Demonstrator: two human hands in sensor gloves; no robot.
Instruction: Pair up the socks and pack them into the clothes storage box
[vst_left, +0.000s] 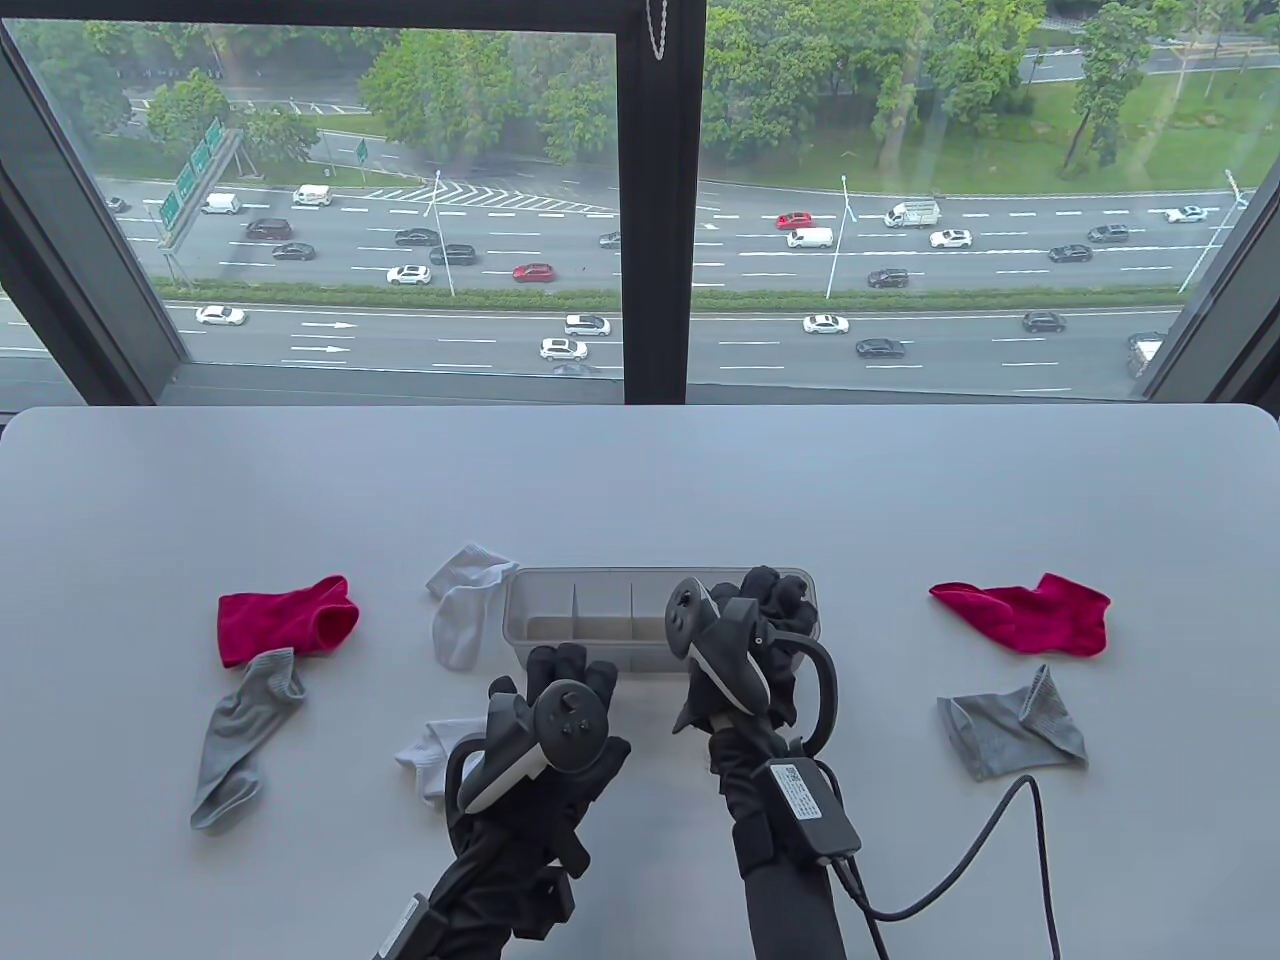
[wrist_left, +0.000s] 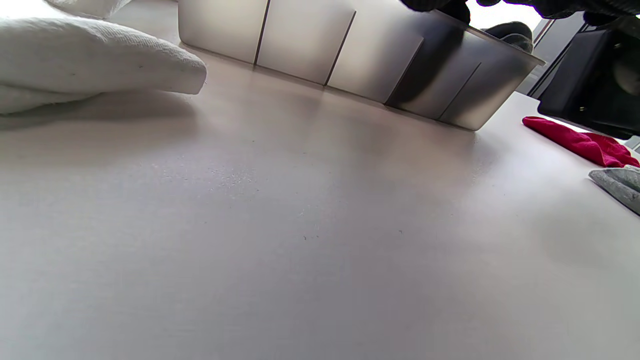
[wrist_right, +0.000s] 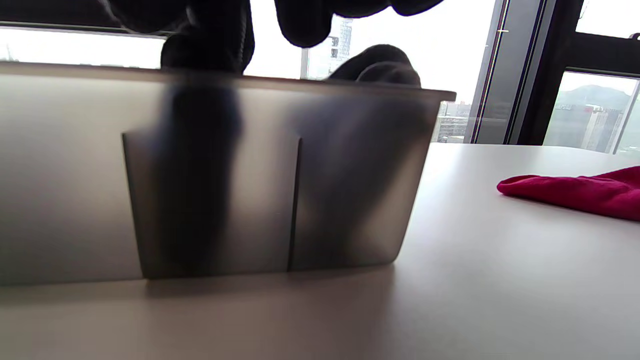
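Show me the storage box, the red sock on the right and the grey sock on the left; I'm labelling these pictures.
storage box (vst_left: 575, 625), table view, its front wall.
red sock on the right (vst_left: 1030, 615), table view, mid-fabric.
grey sock on the left (vst_left: 235, 735), table view, its middle.

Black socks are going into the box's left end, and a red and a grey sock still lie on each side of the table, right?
Not quite: the black socks are at the right end of the box, under the right hand, as the table view shows. The rest holds: a red sock and grey sock lie left, a red sock and grey sock right.
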